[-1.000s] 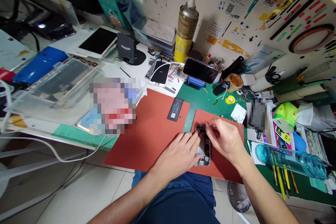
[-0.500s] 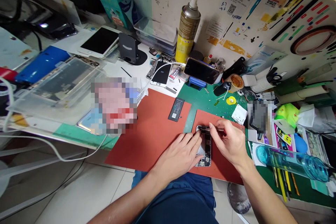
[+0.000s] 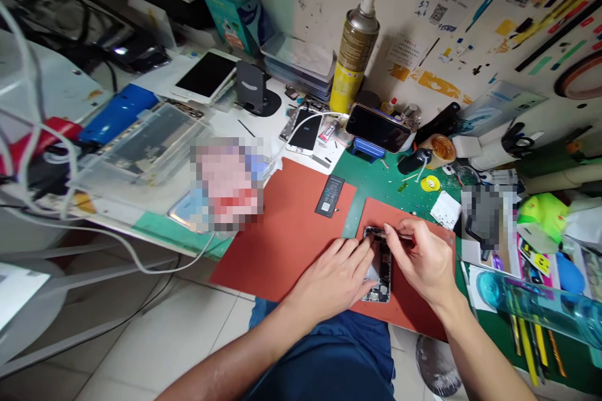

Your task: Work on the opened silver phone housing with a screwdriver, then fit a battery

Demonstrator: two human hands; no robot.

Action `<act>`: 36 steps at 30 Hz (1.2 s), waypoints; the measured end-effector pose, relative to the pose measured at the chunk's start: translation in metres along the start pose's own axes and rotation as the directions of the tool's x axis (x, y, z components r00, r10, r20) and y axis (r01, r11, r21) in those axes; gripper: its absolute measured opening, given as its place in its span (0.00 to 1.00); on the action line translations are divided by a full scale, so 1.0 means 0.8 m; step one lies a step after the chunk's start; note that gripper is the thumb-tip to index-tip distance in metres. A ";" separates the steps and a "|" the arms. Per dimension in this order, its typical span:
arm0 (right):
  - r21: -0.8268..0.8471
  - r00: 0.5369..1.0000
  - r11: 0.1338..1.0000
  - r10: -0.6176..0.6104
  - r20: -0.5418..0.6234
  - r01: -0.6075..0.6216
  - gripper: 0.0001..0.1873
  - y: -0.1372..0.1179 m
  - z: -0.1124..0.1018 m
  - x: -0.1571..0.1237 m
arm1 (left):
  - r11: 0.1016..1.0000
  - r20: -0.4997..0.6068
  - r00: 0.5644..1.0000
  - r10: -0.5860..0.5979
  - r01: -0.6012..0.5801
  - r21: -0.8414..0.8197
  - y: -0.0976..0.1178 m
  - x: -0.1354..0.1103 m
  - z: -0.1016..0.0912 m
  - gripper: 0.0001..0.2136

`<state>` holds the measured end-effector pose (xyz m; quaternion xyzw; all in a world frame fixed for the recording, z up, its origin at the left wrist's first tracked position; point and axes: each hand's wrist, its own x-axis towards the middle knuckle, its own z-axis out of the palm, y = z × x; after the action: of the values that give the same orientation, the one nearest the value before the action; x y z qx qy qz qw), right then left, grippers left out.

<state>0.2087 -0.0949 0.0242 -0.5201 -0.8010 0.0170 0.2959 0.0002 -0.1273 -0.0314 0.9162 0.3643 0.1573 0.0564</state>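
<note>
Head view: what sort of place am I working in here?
Most likely a phone repair bench. Both hands, left hand and right hand, work on an opened phone on a red mat; a loose battery, a spray can and other phones lie around.

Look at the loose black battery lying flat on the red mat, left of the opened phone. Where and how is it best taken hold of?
Probably by its two long edges, pinched from above. The black battery lies flat on the red mat with bare mat on all sides, so fingers can likely reach both edges. It is thin and rectangular, with no handle showing.
</note>
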 end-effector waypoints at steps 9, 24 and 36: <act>-0.027 0.996 0.996 -0.084 -0.003 0.084 0.10 0.006 -0.001 -0.002 | 0.999 -0.006 1.000 0.030 -0.030 0.039 0.001 -0.003 -0.003 0.28; 0.070 0.997 0.995 0.061 0.050 -0.064 0.05 -0.005 -0.010 0.004 | 1.000 -0.058 0.998 -0.012 0.010 -0.027 -0.001 -0.003 0.004 0.28; 0.072 0.994 0.994 0.077 0.075 -0.083 0.05 -0.008 -0.008 0.006 | 0.998 -0.043 0.999 -0.012 0.010 -0.063 -0.002 0.000 0.001 0.26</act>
<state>0.2050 -0.0959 0.0338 -0.5393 -0.7884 0.0776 0.2854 -0.0004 -0.1263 -0.0324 0.9082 0.3654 0.1883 0.0781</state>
